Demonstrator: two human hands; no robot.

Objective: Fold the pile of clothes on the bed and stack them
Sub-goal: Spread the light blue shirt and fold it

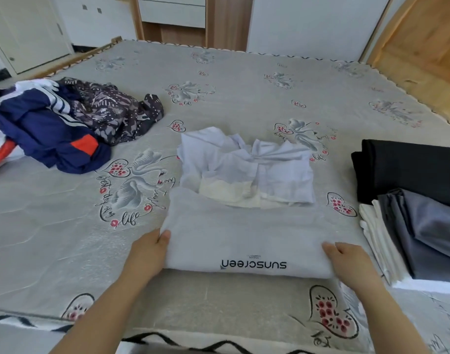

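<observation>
Pale blue garment (244, 233) spread flat on the bed (244, 85), close to the near edge, roughly in the middle. Thin, smooth, slightly sheer-looking fabric, near end folded into a tidy rectangular band with "sunscreen" printed in black along it (reads upside down from here). Far end of that garment still rumpled: bunched folds, a knotted-looking twist, and a cream-coloured patch showing through.

Left hand (148, 254) at the garment's left near corner, thumb on top of the cloth and fingers tucked out of sight under the edge, so pinching the fabric. Right hand (346, 261) at the right near corner, thumb lying on top, fingers wrapped around the folded edge, gripping it too.

Just right of the garment, a folded stack (410, 226): black piece at the far end, matte and boxy, then a slate-grey one with a soft sheen, then white layers with crisp stepped edges peeking out on the side nearest the garment.

Well left of the garment and further back, the unfolded pile (65, 123): a navy sporty jacket with white stripes and an orange-red patch, slumped in heavy folds, touching a dark purplish piece with a busy pale speckled print.

Bed cover a grey, lightly textured weave with printed swans, red-dotted hearts and looping black script, scalloped zigzag trim along the edges.
</observation>
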